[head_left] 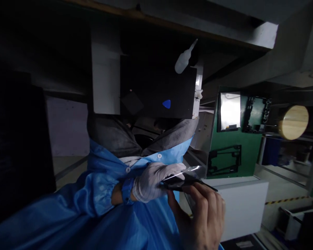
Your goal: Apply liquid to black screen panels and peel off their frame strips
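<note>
My left hand point(151, 182), in a white glove with a blue band at the wrist, is closed around one end of a thin dark glossy panel point(176, 183). A clear shiny film point(198, 171) rises along the panel's far side; whether it is attached cannot be made out. My bare right hand point(205, 211) pinches the panel's near edge between thumb and fingers. Both hands are close together in front of the blue smock point(146, 222), above my lap. The panel is tilted, and its underside is hidden.
Ahead is a dark work mat point(151, 83) with a blue triangular pick point(167, 103) and a white dropper point(183, 62). To the right, a green surface point(246, 152) bears a silver-faced panel point(230, 111) and black frames point(224, 160). A round wooden seat point(294, 122) stands beyond.
</note>
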Demonstrator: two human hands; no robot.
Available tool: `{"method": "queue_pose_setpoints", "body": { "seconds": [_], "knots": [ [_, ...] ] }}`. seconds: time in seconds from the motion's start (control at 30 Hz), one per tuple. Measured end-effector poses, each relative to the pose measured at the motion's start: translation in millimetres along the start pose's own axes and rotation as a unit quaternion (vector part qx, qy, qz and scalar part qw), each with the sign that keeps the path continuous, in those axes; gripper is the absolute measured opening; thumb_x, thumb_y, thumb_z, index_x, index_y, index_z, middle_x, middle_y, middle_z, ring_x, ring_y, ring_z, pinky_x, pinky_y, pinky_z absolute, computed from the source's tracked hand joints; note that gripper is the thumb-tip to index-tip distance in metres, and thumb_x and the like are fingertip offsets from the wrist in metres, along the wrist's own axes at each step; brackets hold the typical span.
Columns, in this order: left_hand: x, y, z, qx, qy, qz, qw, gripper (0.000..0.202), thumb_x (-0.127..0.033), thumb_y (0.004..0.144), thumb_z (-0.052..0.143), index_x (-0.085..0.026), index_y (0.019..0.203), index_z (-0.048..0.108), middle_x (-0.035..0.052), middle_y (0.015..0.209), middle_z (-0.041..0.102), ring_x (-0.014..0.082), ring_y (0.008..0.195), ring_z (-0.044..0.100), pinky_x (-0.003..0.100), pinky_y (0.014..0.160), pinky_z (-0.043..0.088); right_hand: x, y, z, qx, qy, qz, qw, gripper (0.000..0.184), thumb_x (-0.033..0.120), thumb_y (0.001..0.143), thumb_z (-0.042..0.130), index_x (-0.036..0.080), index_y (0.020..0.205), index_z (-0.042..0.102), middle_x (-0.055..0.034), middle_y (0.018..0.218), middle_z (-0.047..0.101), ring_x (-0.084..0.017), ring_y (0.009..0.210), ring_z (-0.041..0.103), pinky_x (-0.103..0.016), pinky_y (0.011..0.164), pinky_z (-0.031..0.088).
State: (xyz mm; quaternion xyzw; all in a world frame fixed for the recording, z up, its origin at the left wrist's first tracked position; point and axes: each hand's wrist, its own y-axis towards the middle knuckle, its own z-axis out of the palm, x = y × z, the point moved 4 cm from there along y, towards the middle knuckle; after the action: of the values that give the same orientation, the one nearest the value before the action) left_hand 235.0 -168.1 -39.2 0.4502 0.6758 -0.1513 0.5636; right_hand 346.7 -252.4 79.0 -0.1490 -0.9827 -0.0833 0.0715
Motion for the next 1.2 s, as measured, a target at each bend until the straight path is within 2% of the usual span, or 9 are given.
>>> {"method": "queue_pose_setpoints", "body": {
  "seconds": [0.07,0.17,0.33,0.5,0.7,0.9,1.0,1.07,1.2],
  "knots": [
    [1.5,0.8,0.8,-0.005,-0.004,-0.005,1.0,0.033,-0.032,0.119,0.055,-0.017,0.145,0.07,0.013,0.131,0.087,0.0225,0.121,0.087,0.028,0.108,0.071,5.2,2.4,1.9,-0.003,0.008,0.001,1.0,0.011,0.029,0.117,0.075,0.02,0.12,0.069,-0.0094,0.105,0.079,-0.024,0.099,0.075,-0.037,0.087,0.054],
    [4.1,2.9,5.1,-0.014,-0.025,-0.021,0.999,0.038,-0.025,0.118,0.056,-0.016,0.153,0.067,0.0132,0.145,0.083,0.0223,0.127,0.085,0.028,0.113,0.07,8.6,7.4,4.9,-0.013,0.013,-0.007,1.0,0.009,0.028,0.118,0.072,0.019,0.119,0.069,-0.0088,0.104,0.077,-0.023,0.097,0.074,-0.036,0.086,0.054],
    [10.4,7.7,17.3,-0.03,-0.151,-0.045,0.987,0.062,-0.024,0.113,0.059,-0.02,0.174,0.05,0.0088,0.146,0.083,0.0218,0.125,0.086,0.03,0.119,0.069,6.4,17.5,7.9,-0.002,0.001,-0.019,1.0,0.009,0.025,0.122,0.064,0.018,0.118,0.067,-0.0091,0.105,0.075,-0.023,0.097,0.07,-0.035,0.086,0.052],
    [12.9,14.7,15.5,-0.041,-0.091,-0.027,0.995,0.06,-0.03,0.12,0.051,-0.016,0.178,0.047,0.0152,0.154,0.078,0.0218,0.118,0.087,0.028,0.11,0.07,4.5,26.1,9.0,0.012,-0.021,-0.028,0.999,0.009,0.024,0.123,0.06,0.017,0.121,0.066,-0.0085,0.104,0.072,-0.022,0.089,0.064,-0.034,0.081,0.048],
    [20.8,20.4,14.1,-0.015,-0.088,-0.051,0.995,0.069,-0.04,0.116,0.06,-0.021,0.181,0.046,0.0116,0.16,0.075,0.0227,0.116,0.088,0.03,0.11,0.07,3.4,32.4,13.4,0.019,-0.029,-0.026,0.999,0.01,0.025,0.124,0.057,0.018,0.122,0.064,-0.0074,0.103,0.069,-0.022,0.085,0.059,-0.034,0.079,0.047],
    [24.5,25.0,16.0,-0.02,-0.119,-0.083,0.989,0.068,-0.027,0.109,0.068,-0.02,0.175,0.051,0.0069,0.141,0.085,0.0204,0.111,0.088,0.026,0.101,0.072,-1.1,32.8,22.9,0.039,-0.002,-0.007,0.999,0.009,0.017,0.122,0.053,0.02,0.125,0.061,-0.0087,0.106,0.067,-0.024,0.088,0.058,-0.036,0.08,0.05],
    [30.4,28.0,13.3,0.024,-0.113,-0.108,0.987,0.073,-0.029,0.107,0.071,-0.02,0.175,0.049,0.0067,0.134,0.087,0.0222,0.114,0.088,0.029,0.103,0.072,-2.0,35.3,28.9,0.023,-0.005,0.0,1.0,0.007,0.016,0.121,0.056,0.022,0.121,0.06,-0.0058,0.1,0.063,-0.024,0.084,0.055,-0.036,0.077,0.048],
    [33.8,30.8,6.8,0.051,-0.063,-0.112,0.99,0.083,-0.037,0.105,0.077,-0.019,0.178,0.043,0.0097,0.135,0.085,0.0263,0.117,0.087,0.036,0.107,0.072,-5.2,38.5,32.6,0.013,-0.013,0.011,1.0,0.006,0.016,0.121,0.057,0.021,0.122,0.06,-0.0063,0.102,0.063,-0.024,0.085,0.055,-0.036,0.076,0.048],
    [36.9,43.9,-19.9,0.059,0.036,-0.083,0.994,0.127,-0.064,0.093,0.093,-0.015,0.185,0.022,0.0245,0.165,0.067,0.0399,0.146,0.074,0.051,0.122,0.066,-22.1,46.9,36.8,0.014,-0.037,0.018,0.999,0.01,0.026,0.124,0.051,0.021,0.122,0.059,-0.0077,0.103,0.063,-0.025,0.087,0.058,-0.036,0.076,0.051]
  ]
}}
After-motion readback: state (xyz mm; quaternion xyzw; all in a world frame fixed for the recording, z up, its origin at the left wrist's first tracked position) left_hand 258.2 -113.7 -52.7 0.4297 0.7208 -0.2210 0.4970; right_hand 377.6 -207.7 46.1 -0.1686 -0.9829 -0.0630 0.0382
